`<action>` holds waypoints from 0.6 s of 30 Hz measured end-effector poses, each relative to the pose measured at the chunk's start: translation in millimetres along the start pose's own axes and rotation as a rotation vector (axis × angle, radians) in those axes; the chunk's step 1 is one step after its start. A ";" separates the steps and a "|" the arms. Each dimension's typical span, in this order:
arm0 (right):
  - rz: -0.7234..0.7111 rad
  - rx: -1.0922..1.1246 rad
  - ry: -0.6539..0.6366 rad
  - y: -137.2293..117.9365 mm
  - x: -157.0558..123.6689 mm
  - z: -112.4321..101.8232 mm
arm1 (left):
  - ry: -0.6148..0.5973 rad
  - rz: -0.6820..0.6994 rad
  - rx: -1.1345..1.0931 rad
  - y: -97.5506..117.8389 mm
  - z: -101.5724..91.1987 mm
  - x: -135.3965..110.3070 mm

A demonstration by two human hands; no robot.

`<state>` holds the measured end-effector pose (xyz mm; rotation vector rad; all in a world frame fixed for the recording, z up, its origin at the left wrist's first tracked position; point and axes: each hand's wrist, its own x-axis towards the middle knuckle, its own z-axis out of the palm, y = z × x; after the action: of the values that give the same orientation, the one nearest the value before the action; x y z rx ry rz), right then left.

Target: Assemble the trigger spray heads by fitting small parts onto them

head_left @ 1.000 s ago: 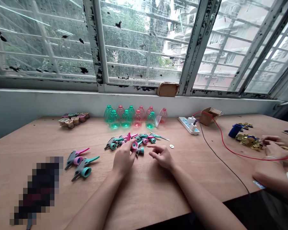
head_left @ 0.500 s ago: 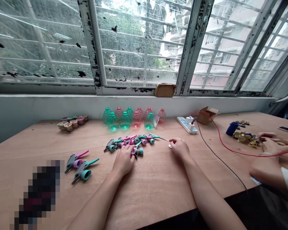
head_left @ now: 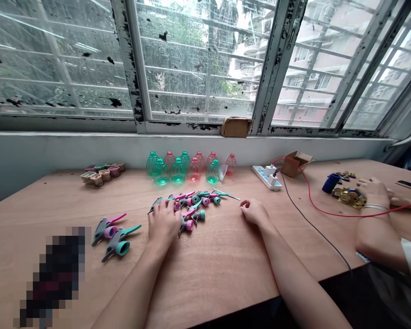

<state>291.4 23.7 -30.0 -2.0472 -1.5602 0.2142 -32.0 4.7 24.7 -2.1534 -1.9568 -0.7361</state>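
Note:
My left hand (head_left: 164, 221) is bent over the near-left end of a pile of spray trigger heads (head_left: 196, 199). Its fingers close over one grey trigger head (head_left: 154, 205), mostly hidden beneath them. Just right of this hand lie a trigger head with a pink collar (head_left: 189, 225) and another with a teal collar (head_left: 201, 215). My right hand (head_left: 256, 212) rests on the table right of the pile, fingers curled; what they hold, if anything, is hidden. Tweezers (head_left: 230, 196) lie close to its fingertips. Two more trigger heads, pink (head_left: 109, 230) and teal (head_left: 122, 248), lie to the left.
Green bottles (head_left: 177, 171) and red bottles (head_left: 194, 170) stand by the wall. Left of them are small containers (head_left: 104, 175). A power strip (head_left: 267, 178), a cardboard box (head_left: 296, 163) and a red cable (head_left: 317, 205) lie right. A co-worker's hand (head_left: 375, 192) is over gold parts (head_left: 349, 197).
My left hand has moved left, uncovering the pink-collared trigger head. The small white disc under my right hand is no longer visible. The co-worker's hand has moved over the gold parts.

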 end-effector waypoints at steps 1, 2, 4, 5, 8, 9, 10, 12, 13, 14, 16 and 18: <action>0.001 0.001 -0.003 0.1 0.2 0.2 | -0.003 -0.050 0.033 -4.5 -1.9 2.6; 0.001 0.001 -0.008 0.3 0.5 0.4 | -0.002 -0.097 0.055 -9.8 -4.0 5.7; -0.002 -0.003 -0.017 0.5 1.2 1.0 | 0.020 -0.172 0.078 -22.5 -9.0 12.5; -0.003 -0.005 -0.020 0.6 1.6 1.2 | 0.030 -0.207 0.088 -29.9 -11.7 15.9; -0.006 -0.012 -0.022 0.2 2.5 1.7 | 0.064 -0.309 0.133 -54.2 -19.2 24.6; -0.006 -0.013 -0.024 0.0 2.6 1.8 | 0.054 -0.343 0.144 -61.7 -20.8 26.6; -0.007 -0.014 -0.027 -0.4 2.7 1.9 | 0.031 -0.375 0.142 -68.3 -21.9 28.1; -0.007 -0.014 -0.031 -1.0 2.7 2.0 | -0.051 -0.432 0.129 -77.6 -22.0 30.2; -0.008 -0.013 -0.032 -1.3 2.6 2.1 | -0.092 -0.448 0.121 -80.0 -21.0 30.9; -0.009 -0.012 -0.032 -1.5 2.5 2.3 | -0.126 -0.454 0.116 -81.1 -19.5 31.5; -0.010 -0.009 -0.030 -1.8 2.2 2.7 | -0.162 -0.435 0.111 -80.8 -15.3 32.3; -0.010 -0.005 -0.026 -1.9 2.1 3.3 | -0.163 -0.403 0.111 -79.5 -10.6 32.8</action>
<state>289.0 27.1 -31.4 -2.0475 -1.5884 0.2347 -110.3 41.1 31.0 -1.8270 -2.4907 -0.4978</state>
